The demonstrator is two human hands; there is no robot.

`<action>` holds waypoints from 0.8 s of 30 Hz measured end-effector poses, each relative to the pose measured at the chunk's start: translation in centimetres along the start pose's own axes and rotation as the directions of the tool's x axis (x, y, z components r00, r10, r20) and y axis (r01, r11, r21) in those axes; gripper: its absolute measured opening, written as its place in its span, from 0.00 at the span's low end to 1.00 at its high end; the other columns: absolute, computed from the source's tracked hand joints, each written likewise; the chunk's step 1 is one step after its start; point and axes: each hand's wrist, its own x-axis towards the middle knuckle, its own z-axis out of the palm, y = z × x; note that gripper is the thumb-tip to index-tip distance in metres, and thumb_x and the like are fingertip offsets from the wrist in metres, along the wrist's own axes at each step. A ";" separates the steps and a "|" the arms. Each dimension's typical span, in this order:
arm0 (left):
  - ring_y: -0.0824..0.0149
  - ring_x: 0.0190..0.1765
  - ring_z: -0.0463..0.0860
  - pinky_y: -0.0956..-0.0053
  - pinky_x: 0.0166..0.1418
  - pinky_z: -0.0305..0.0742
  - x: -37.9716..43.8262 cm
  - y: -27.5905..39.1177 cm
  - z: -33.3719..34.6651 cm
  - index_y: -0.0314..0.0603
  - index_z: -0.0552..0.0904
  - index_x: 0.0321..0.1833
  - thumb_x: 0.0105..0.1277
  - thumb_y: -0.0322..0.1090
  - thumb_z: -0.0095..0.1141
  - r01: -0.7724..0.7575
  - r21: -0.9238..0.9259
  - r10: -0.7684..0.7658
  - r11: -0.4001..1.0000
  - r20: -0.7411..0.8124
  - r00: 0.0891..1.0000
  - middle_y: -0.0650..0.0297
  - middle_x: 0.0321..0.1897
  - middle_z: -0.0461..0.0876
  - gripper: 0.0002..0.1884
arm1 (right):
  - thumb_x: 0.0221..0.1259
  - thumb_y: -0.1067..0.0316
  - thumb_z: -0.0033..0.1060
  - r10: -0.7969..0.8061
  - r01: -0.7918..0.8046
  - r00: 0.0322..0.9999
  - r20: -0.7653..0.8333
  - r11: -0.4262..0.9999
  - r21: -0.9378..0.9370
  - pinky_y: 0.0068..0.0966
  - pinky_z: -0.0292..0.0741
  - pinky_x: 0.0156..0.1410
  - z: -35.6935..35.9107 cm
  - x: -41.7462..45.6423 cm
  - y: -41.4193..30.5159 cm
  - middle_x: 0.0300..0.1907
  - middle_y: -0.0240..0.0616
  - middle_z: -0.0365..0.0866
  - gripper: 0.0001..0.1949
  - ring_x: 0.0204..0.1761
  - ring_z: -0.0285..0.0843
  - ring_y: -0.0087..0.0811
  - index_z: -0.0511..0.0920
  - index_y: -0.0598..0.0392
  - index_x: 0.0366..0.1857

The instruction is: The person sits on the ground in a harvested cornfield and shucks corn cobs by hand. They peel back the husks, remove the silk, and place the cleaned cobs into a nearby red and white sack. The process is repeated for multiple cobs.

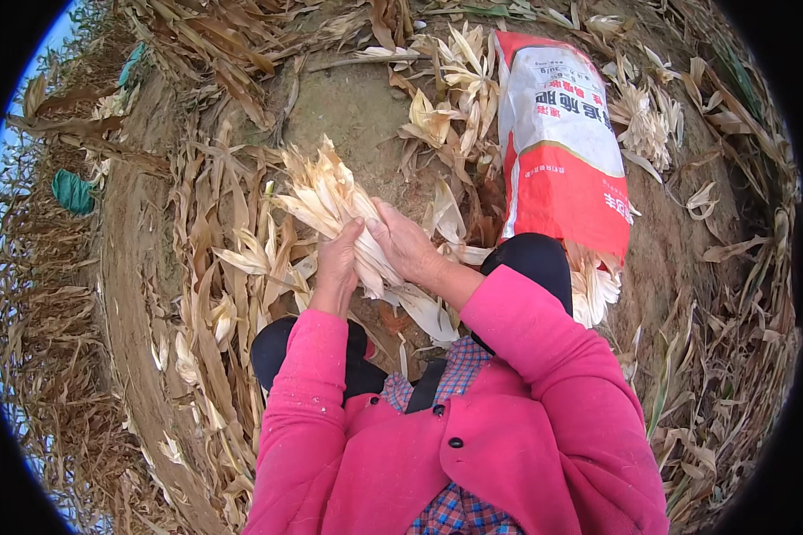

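A bundle of dry, pale corn husks is clasped between my two hands in front of my knees. My left hand wraps its lower left side, thumb on top. From the right, my right hand presses along the same bundle with its thumb near the left one. The frayed tips point up and away from me. Loose husk ends hang below my hands toward my lap. Whether any cob is inside the bundle is hidden.
A red and white printed sack lies by my right knee, with husks showing at its near end. Dry corn stalks lie along my left. More husks are scattered ahead on bare soil. Green bags sit far left.
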 end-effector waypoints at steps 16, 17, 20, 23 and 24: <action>0.62 0.43 0.81 0.66 0.52 0.77 1.0 -0.4 0.0 0.32 0.78 0.45 0.62 0.29 0.53 0.248 -0.033 -0.244 0.968 0.096 0.965 0.54 0.39 0.82 0.11 | 0.60 0.65 0.49 -0.034 0.116 0.984 0.173 0.863 -0.492 0.37 0.79 0.36 0.3 -1.1 -1.5 0.36 0.48 0.78 0.13 0.36 0.81 0.47 0.68 0.60 0.45; 0.62 0.41 0.81 0.67 0.50 0.77 1.2 -0.4 0.2 0.33 0.78 0.42 0.62 0.29 0.53 0.197 -0.048 -0.195 0.979 0.051 0.979 0.55 0.37 0.81 0.08 | 0.61 0.64 0.49 -0.036 0.123 0.982 0.185 0.867 -0.482 0.38 0.79 0.37 0.0 -1.2 -1.6 0.37 0.47 0.78 0.13 0.36 0.81 0.47 0.69 0.60 0.45; 0.63 0.34 0.79 0.68 0.43 0.77 1.7 0.8 0.3 0.35 0.75 0.31 0.61 0.28 0.51 0.073 -0.149 -0.085 0.986 -0.075 0.994 0.58 0.28 0.79 0.04 | 0.64 0.63 0.45 -0.188 0.203 0.979 0.080 0.938 -0.283 0.41 0.77 0.39 -1.4 -2.1 -2.3 0.33 0.45 0.79 0.14 0.36 0.81 0.48 0.69 0.57 0.49; 0.64 0.29 0.75 0.66 0.42 0.74 2.6 3.3 -2.1 0.40 0.72 0.27 0.60 0.27 0.51 -0.083 -0.245 0.058 0.966 -0.108 0.992 0.63 0.22 0.73 0.05 | 0.65 0.61 0.46 0.139 -0.029 0.947 0.289 0.934 -0.356 0.45 0.74 0.42 -4.3 -2.3 -1.9 0.32 0.49 0.80 0.13 0.38 0.80 0.49 0.74 0.55 0.47; 0.65 0.28 0.73 0.66 0.42 0.74 2.6 4.0 -2.5 0.41 0.71 0.26 0.60 0.28 0.51 -0.098 -0.280 0.066 0.955 -0.121 0.990 0.63 0.21 0.72 0.06 | 0.64 0.60 0.47 0.152 -0.066 0.956 0.249 0.945 -0.321 0.44 0.74 0.42 -5.3 -2.5 -1.6 0.31 0.50 0.80 0.13 0.38 0.80 0.49 0.75 0.55 0.46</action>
